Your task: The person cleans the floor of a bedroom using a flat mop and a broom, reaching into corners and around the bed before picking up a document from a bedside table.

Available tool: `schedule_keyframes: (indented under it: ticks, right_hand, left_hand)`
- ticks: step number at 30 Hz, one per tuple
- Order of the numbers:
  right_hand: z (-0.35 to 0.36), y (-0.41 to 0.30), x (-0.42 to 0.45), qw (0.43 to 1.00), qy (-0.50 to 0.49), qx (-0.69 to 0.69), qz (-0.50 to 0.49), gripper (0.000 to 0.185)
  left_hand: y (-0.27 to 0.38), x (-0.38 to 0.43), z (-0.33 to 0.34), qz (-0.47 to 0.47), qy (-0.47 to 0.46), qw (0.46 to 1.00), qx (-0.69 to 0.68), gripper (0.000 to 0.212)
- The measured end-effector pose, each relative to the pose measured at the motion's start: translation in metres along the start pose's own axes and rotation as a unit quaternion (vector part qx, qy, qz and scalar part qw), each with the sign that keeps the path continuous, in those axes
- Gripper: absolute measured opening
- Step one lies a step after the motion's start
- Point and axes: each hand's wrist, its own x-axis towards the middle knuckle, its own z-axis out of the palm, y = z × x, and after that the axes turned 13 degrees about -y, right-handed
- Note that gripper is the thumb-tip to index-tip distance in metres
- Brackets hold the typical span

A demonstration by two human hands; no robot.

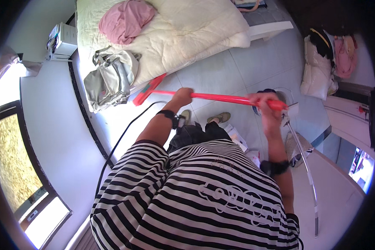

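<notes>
A red long-handled tool (218,97) lies across in front of my body, held in both hands. My left hand (182,97) is closed around its shaft, nearer the crosswise red head (148,89). Near the shaft's other end is my right hand (264,106), wrapped around the thicker part and slightly blurred. The head is close to the bed's side edge; whether it touches cannot be told. Just beyond my right hand, a silver pole (303,156) with a pale flat piece (293,110) at its top overlaps the red end in view.
The bed (190,34) carries a grey-silver backpack (112,78) and a pink cloth bundle (126,22). A black cable (122,137) curves by my left arm. A round container (256,109) is partly behind my right hand. A patterned bag (297,147) and stacked bedding (317,68) are at right.
</notes>
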Motion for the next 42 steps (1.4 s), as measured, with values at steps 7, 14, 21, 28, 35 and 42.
schedule_keyframes:
  ticks: [7, 14, 21, 28, 35, 42]
  right_hand:
    - [0.102, 0.049, 0.053, 0.967, -0.061, 0.122, 0.213, 0.013]
    - [0.177, 0.002, 0.095, 0.967, -0.182, 0.073, 0.166, 0.012]
    - [0.235, -0.009, 0.122, 0.921, -0.376, 0.001, 0.104, 0.015]
    - [0.354, -0.001, 0.121, 0.807, -0.556, 0.144, 0.138, 0.023]
    - [0.468, 0.046, 0.147, 0.748, -0.618, 0.019, 0.240, 0.033]
    - [0.375, 0.276, 0.173, 0.712, -0.472, -0.383, 0.352, 0.019]
  left_hand:
    - [-0.130, -0.133, 0.025, -0.124, -0.022, 0.992, -0.013, 0.018]
    - [-0.151, -0.187, 0.054, -0.050, 0.003, 0.987, -0.155, 0.014]
    - [-0.133, -0.233, 0.067, -0.091, 0.146, 0.952, -0.254, 0.016]
    - [-0.146, -0.345, 0.099, -0.174, 0.246, 0.898, -0.320, 0.018]
    - [-0.215, -0.485, 0.104, -0.264, 0.426, 0.758, -0.418, 0.020]
    - [-0.325, -0.615, 0.098, -0.219, 0.511, 0.692, -0.461, 0.017]
